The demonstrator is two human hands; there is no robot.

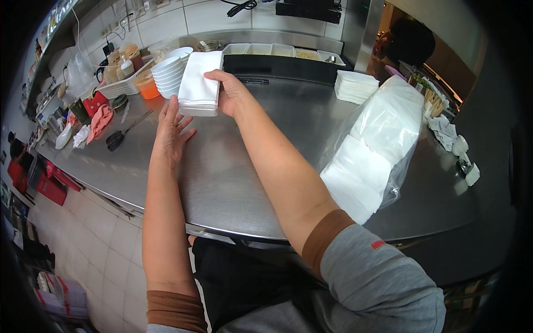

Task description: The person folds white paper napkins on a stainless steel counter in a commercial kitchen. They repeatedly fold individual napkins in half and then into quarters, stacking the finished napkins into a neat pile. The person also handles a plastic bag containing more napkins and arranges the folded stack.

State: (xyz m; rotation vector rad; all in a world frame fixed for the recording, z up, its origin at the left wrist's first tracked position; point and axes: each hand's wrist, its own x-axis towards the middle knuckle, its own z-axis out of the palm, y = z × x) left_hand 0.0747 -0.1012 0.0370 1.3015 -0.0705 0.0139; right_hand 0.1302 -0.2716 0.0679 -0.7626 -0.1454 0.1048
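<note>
A stack of folded white paper napkins [200, 83] is tilted up above the steel counter. My right hand [229, 92] grips its right side, with the thumb over the top face and the other fingers mostly hidden. My left hand [171, 129] is at the stack's lower left corner, palm up and fingers apart. Whether its fingertips touch the napkins I cannot tell. Nested white bowls [167, 77] stand just behind and left of the stack. On the right lies a clear plastic bag [385, 120] of white napkins, and a squared napkin pile [356, 86] sits behind it.
A black-fronted rack of white food tubs [283, 50] lines the back of the steel counter [233, 179]. Toward the left are an orange-filled container [148, 85], a white basket [125, 79], scissors [125, 133] and a pink cloth [100, 120]. A person [20, 150] appears at far left.
</note>
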